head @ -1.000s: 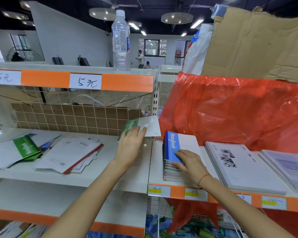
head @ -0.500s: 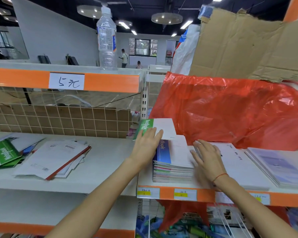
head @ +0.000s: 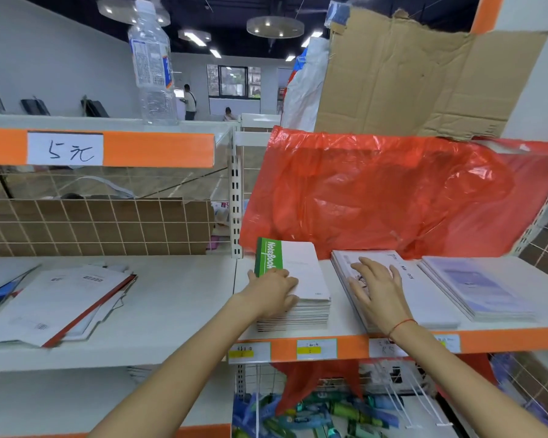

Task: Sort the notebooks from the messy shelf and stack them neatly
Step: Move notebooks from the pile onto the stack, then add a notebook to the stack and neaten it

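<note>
1. Fingers (head: 283, 281) of the left hand (head: 271, 290) curl over the near left corner of the green notebook (head: 293, 268), thumb side down against the stack's edge, holding it on top.
2. Fingers (head: 366, 265) of the right hand (head: 375, 290) lie spread and fairly straight, flat on the grey pile (head: 424, 298) next along, gripping nothing.
3. That green notebook, white-covered with a green spine strip reading "NoteBook", lies flat as the top of the stack (head: 298, 316) on the right shelf (head: 503, 339), near its left end.
4. Its edges sit roughly in line with the books below, whose page edges show at the front.
5. Right of the grey pile, just beside it, lies a third pile (head: 478, 286) with pale purple covers.
6. On the left shelf (head: 178, 311), well apart from the stack, a loose heap (head: 54, 305) of white and red-edged notebooks lies askew, with green and blue corners poking out at the far left.
7. Red plastic sheet (head: 377, 191) hangs behind the right shelf's piles, torn cardboard (head: 418, 74) above it.
8. A clear bottle (head: 152, 64) stands upright on the upper left shelf, above a price tag (head: 65, 149) on the orange strip.
9. A red string circles the right wrist.
</note>
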The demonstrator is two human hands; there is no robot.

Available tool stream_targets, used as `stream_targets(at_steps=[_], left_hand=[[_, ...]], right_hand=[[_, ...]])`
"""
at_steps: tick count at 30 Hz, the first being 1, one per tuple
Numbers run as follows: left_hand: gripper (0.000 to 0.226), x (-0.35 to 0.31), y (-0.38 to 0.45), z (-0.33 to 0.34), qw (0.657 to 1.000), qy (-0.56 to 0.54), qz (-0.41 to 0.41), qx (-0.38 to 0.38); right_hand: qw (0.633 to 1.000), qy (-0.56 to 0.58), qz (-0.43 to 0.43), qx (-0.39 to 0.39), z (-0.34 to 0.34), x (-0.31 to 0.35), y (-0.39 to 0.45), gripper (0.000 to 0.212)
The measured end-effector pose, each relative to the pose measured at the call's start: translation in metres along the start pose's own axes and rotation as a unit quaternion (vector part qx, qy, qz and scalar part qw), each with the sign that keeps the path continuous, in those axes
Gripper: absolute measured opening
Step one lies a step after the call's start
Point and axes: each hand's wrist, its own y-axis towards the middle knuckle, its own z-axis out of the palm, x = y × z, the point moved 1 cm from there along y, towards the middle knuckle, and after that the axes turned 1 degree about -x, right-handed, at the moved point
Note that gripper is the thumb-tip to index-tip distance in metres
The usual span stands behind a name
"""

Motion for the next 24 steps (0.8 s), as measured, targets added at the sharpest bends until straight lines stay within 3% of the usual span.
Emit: stream_targets(at_steps=[14, 19, 24], left_hand=[[0.035, -0.003, 0.001, 0.007, 0.999, -0.009, 0.003, -0.041], [0.04, -0.003, -0.002, 0.009, 0.999, -0.007, -0.009, -0.04], [0.041, 0.01, -0.025, 0.003, 0.986, -0.025, -0.043, -0.162]], right_hand=[[0.999, -0.028, -0.038, 0.003, 0.003, 0.008, -0.004, 0.043], [0.998, -0.027, -0.048, 0.041, -0.002, 0.013, -0.005, 0.042], [0.994, 0.038, -0.075, 0.067, -0.001, 0.032, -0.006, 0.036]])
